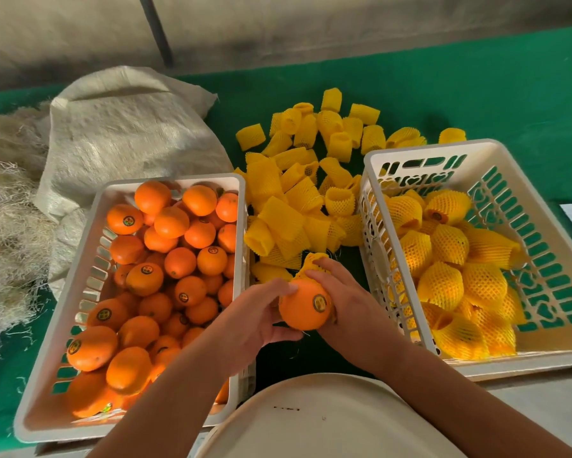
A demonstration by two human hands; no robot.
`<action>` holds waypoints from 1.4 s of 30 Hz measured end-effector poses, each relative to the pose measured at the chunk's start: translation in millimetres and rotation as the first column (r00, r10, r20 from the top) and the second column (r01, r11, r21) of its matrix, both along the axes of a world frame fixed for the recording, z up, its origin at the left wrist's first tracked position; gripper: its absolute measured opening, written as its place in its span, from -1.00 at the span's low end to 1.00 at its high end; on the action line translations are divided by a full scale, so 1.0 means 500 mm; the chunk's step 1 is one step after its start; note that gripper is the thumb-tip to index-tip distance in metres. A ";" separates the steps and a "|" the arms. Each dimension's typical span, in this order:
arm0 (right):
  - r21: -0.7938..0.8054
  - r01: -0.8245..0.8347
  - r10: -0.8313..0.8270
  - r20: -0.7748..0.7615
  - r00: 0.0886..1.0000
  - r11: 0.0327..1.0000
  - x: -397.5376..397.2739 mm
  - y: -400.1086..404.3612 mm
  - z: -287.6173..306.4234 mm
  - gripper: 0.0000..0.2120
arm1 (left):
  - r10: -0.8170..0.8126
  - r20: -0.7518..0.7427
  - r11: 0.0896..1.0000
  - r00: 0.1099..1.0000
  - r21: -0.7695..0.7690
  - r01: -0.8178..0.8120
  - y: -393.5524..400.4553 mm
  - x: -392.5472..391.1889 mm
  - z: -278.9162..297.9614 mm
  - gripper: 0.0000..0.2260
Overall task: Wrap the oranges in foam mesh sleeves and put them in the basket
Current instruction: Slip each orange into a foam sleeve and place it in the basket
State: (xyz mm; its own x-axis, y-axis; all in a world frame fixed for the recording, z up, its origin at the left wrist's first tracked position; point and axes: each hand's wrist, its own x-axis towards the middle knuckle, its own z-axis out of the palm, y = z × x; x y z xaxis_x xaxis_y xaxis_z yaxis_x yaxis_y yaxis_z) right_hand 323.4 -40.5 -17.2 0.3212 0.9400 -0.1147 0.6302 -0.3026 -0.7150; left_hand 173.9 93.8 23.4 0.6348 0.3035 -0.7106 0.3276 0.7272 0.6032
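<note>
On my feed, the white slotted basket (79,292) at lower left of the frame is heaped with bare oranges (172,259), many showing a small round sticker. At right, a second white basket (522,180) holds the wrapped oranges (450,256), each in yellow mesh, piled mostly toward its left and lower side. Between the two baskets, from the centre up toward the top of the frame, I see a loose pile of empty yellow foam sleeves (311,180) on the green table cover (476,94). A pale woven sack (122,133) lies at upper left, with a mass of straw-like fibre (7,206) at the far left edge.

Both forearms reach up from the bottom edge and meet at lower centre, in the gap between the baskets. The left hand (255,319) cups one orange (306,307) from the left, fingers curled around its side. The right hand (341,292) grips the same fruit from above and right, fingers bent over a yellow mesh sleeve (311,264) that covers only the far end of the orange; the near face with its sticker is bare.
</note>
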 end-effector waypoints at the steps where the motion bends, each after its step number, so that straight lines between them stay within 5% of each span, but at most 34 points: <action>1: 0.005 0.037 -0.037 0.003 0.999 0.999 0.000 -0.002 -0.003 -0.24 | 0.083 -0.021 0.997 0.996 -0.005 -0.083 0.003 0.003 -0.002 -0.40; 5: 0.041 0.124 -0.127 0.067 0.990 0.991 -0.007 -0.008 -0.011 -0.34 | 0.251 -0.091 0.962 0.964 0.135 -0.238 0.012 0.009 -0.011 -0.39; 8: 0.079 0.129 -0.138 0.121 0.983 0.988 -0.014 -0.004 -0.010 -0.36 | 0.182 -0.154 0.916 0.971 0.385 -0.111 0.002 0.008 -0.013 -0.52; 12: 0.107 0.100 -0.114 0.135 0.984 0.989 -0.022 0.007 -0.008 -0.31 | 0.103 -0.212 0.711 0.972 0.699 0.077 -0.032 0.023 -0.021 -0.43; 14: 0.092 0.091 -0.103 0.130 0.986 0.992 -0.022 0.008 -0.008 -0.30 | 0.057 -0.233 0.653 0.971 0.744 0.140 -0.036 0.030 -0.028 -0.44; 19: 0.077 0.090 -0.098 0.111 0.989 0.993 -0.015 0.000 -0.010 -0.30 | -0.149 -0.266 0.722 0.952 0.629 0.289 -0.015 0.018 -0.043 -0.45; 21: 0.082 0.081 -0.090 0.113 0.990 0.993 -0.018 0.000 -0.006 -0.29 | -0.114 -0.293 0.655 0.949 0.696 0.294 -0.020 0.013 -0.048 -0.48; 25: 0.156 0.041 -0.063 0.142 0.988 0.987 -0.030 0.003 0.011 -0.29 | 0.102 -0.186 0.381 0.977 0.915 0.134 -0.035 0.017 -0.047 -0.69; 28: 0.191 -0.011 -0.016 0.139 0.990 0.982 -0.040 0.011 0.023 -0.30 | 0.199 -0.152 0.316 0.968 0.945 0.084 -0.038 0.022 -0.050 -0.55; 34: 0.434 0.095 -0.090 -0.033 0.995 0.896 -0.032 0.003 0.040 -0.58 | 0.242 -0.108 0.295 0.964 0.955 0.033 -0.034 0.004 -0.051 -0.37; 36: 0.417 0.248 -0.214 -0.129 0.968 0.874 -0.024 0.004 0.044 -0.44 | 0.247 -0.108 0.293 0.963 0.956 0.032 -0.034 -0.006 -0.050 -0.30; 39: 0.123 0.308 -0.230 -0.428 0.874 0.944 -0.017 0.017 0.053 0.00 | 0.194 -0.091 0.289 0.977 0.957 0.032 -0.043 -0.007 -0.040 -0.27; 42: 0.070 0.254 -0.163 -0.601 0.783 0.965 -0.024 0.028 0.051 0.01 | 0.092 -0.052 0.243 0.994 0.970 0.028 -0.055 0.001 -0.031 -0.34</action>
